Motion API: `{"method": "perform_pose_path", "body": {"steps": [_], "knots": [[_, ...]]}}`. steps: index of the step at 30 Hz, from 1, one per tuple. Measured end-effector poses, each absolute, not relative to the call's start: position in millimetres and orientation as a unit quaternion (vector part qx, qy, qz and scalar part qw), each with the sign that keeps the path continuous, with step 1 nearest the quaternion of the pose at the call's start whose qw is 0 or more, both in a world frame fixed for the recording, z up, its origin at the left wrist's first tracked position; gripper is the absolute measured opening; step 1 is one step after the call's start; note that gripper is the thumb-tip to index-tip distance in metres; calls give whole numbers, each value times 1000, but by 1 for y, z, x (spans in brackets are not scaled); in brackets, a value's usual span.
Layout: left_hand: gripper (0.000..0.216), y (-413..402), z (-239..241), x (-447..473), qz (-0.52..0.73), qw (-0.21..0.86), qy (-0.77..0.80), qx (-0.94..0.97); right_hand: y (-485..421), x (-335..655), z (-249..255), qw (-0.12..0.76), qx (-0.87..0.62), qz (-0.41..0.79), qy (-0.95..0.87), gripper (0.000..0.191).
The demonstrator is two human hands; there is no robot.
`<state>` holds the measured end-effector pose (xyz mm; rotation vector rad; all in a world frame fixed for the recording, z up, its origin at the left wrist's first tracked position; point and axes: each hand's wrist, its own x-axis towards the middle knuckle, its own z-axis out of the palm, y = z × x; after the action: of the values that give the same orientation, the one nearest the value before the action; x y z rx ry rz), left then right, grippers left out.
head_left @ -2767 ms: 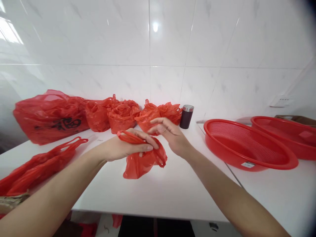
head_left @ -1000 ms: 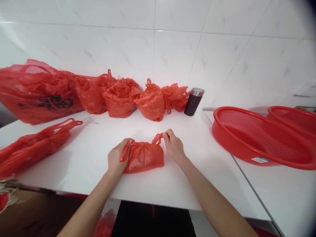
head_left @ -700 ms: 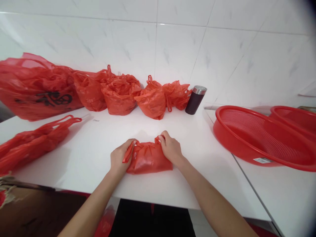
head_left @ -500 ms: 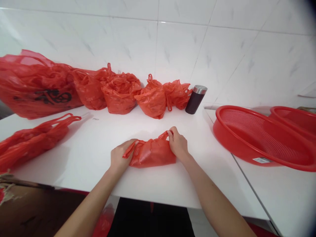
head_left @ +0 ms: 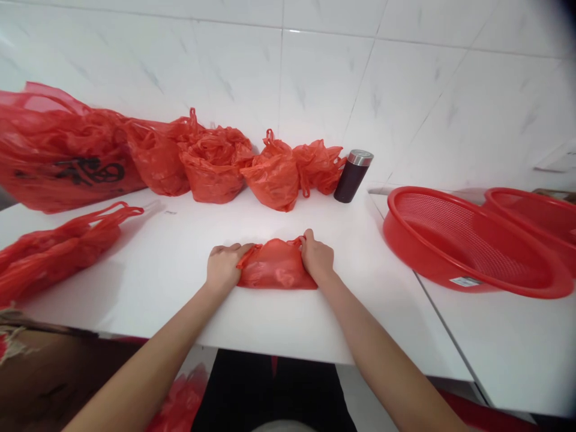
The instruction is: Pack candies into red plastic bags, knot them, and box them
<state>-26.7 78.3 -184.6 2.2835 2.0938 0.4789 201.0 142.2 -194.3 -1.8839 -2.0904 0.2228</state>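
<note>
A small red plastic bag (head_left: 276, 267) lies on the white table in front of me, with something lumpy showing faintly through its film. My left hand (head_left: 225, 264) is closed on the bag's left end, fingers wrapped over the gathered plastic. At the opposite end, my right hand (head_left: 317, 255) pinches the upper right corner between thumb and fingers. The bag's top edge bulges up between both hands, and its lower edge rests straight along the table. What exactly is inside cannot be made out.
Several filled red bags (head_left: 213, 171) line the tiled wall, a large printed one (head_left: 63, 156) at far left. A dark tumbler (head_left: 353, 176) stands at their right end. Red plastic baskets (head_left: 468, 240) sit on the right. Another red bag (head_left: 58, 252) lies at left, above a cardboard box (head_left: 45, 378).
My left hand has turned over the bag's left end, and the loose strip that stuck out there is now tucked under its fingers. The bag's lower edge looks straighter. The view has shifted slightly.
</note>
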Motion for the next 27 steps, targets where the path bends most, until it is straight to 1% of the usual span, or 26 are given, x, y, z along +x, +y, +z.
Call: {"method": "perform_pose_path", "body": {"steps": [4, 8, 10, 12, 15, 17, 19, 22, 25, 27], "knots": [[55, 74, -185, -32, 169, 13, 645, 745, 138, 203, -195, 185, -657, 96, -725, 21], [36, 68, -186, -35, 213, 36, 640, 737, 131, 210, -191, 246, -640, 145, -714, 26], [46, 65, -185, -31, 239, 48, 651, 719, 127, 213, -189, 271, -620, 180, -713, 30], [51, 63, -184, -25, 259, 59, 655, 707, 122, 215, -186, 287, -586, 233, -721, 33], [38, 62, -183, -17, 276, 79, 654, 700, 118, 218, -182, 286, -502, 351, -737, 37], [29, 62, -185, -17, 282, 95, 657, 692, 117, 220, -178, 271, -452, 402, -748, 35], [21, 62, -188, -20, 294, 110, 657, 686, 117, 224, -176, 259, -436, 405, -761, 24], [28, 61, -193, -26, 311, 118, 653, 681, 121, 229, -173, 271, -455, 373, -762, 11], [32, 60, -194, -27, 312, 106, 660, 676, 123, 233, -172, 282, -480, 349, -754, 8], [37, 59, -192, -25, 308, 95, 662, 677, 123, 234, -171, 272, -490, 347, -752, 12]]}}
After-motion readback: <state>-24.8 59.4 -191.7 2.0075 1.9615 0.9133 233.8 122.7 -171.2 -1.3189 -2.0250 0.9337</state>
